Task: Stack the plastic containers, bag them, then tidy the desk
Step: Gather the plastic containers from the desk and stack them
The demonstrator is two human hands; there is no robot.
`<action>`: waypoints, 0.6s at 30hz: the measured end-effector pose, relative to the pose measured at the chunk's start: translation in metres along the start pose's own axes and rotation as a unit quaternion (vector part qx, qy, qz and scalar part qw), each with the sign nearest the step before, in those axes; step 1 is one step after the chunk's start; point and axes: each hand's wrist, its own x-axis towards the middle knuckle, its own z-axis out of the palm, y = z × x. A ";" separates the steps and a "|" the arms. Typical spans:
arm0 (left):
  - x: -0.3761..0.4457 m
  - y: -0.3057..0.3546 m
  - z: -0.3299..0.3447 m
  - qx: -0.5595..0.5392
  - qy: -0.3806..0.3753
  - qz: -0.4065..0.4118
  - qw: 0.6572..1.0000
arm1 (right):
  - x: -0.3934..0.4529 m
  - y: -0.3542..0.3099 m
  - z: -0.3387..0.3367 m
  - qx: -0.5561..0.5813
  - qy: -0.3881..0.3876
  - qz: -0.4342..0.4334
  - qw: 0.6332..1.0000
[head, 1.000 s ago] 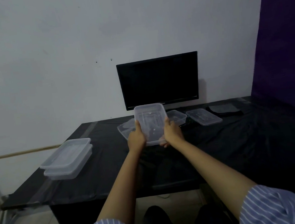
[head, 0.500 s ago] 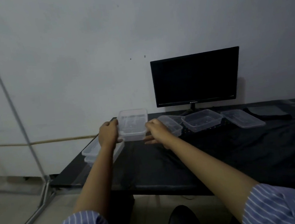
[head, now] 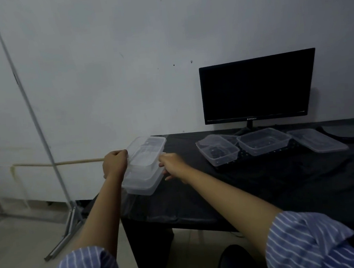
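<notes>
I had both hands on one clear plastic container (head: 146, 151) at the left end of the surface (head: 265, 181). My left hand (head: 115, 166) was curled round its near-left rim, fingers folded over the edge, and my right hand (head: 171, 164) gripped its near-right side, with the thumb on top as far as I could tell. The container was tilted, its far end raised toward the wall, and its near end sat over a stack of lidded containers (head: 143, 181) lying at the surface's left edge near the front-left corner; I could not tell whether it touched the stack or hung just above it.

Toward the back edge of the surface, in front of the dark monitor (head: 256, 87), lay more pieces: an open container (head: 218, 152) nearest the middle, a second open container (head: 265, 140) just beside it on the right and overlapping its corner, and a flat lid (head: 317, 142) further right again. Those two open containers rested on something dark that I could not make out. A flat dark item (head: 352, 130) lay near the back-right corner. A black cloth covered the surface, and my striped sleeves (head: 312, 244) showed at the bottom of the view
</notes>
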 end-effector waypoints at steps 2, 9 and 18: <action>0.001 -0.004 -0.001 0.010 -0.002 -0.003 1.000 | 0.001 0.002 0.003 -0.006 -0.002 0.001 1.000; -0.001 -0.015 0.002 0.032 -0.016 -0.015 0.999 | 0.001 0.007 0.009 -0.007 -0.034 0.041 0.999; -0.007 0.004 0.009 0.108 0.091 -0.014 0.990 | 0.007 0.024 -0.022 -0.010 -0.004 -0.009 1.000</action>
